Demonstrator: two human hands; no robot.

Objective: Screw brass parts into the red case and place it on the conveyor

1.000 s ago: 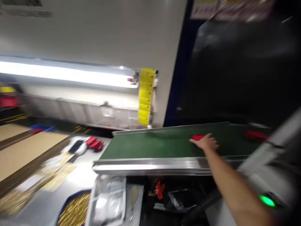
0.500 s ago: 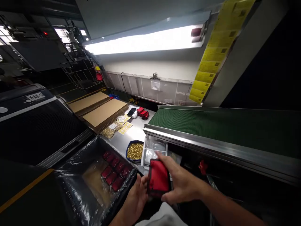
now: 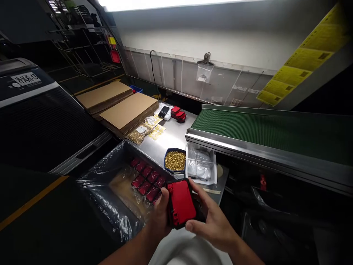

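Note:
A red plastic case with black edges (image 3: 182,203) is held in front of my body, its flat red face turned up toward me. My left hand (image 3: 161,213) grips its left side, thumb along the edge. My right hand (image 3: 213,222) closes round the right side, thumb at the lower corner and fingers behind. Just left of my hands, a bin lined with clear plastic (image 3: 96,176) holds several similar red pieces (image 3: 145,171) in rows. Beyond the case stand a blue tray of small brass-coloured parts (image 3: 175,161) and a white tray with clear plastic bags (image 3: 200,165).
A green conveyor belt (image 3: 248,127) with a metal edge runs off to the right. On the metal table (image 3: 171,134) lie stacked red pieces (image 3: 178,114), a phone (image 3: 164,112), a bag of brass parts (image 3: 139,133) and sticker sheets (image 3: 157,131). Cardboard stacks (image 3: 129,110) stand at the back left.
My left hand has come up to grip the case, having been open beside it before. The view has tilted down and closer, and the case's face now shows clearly.

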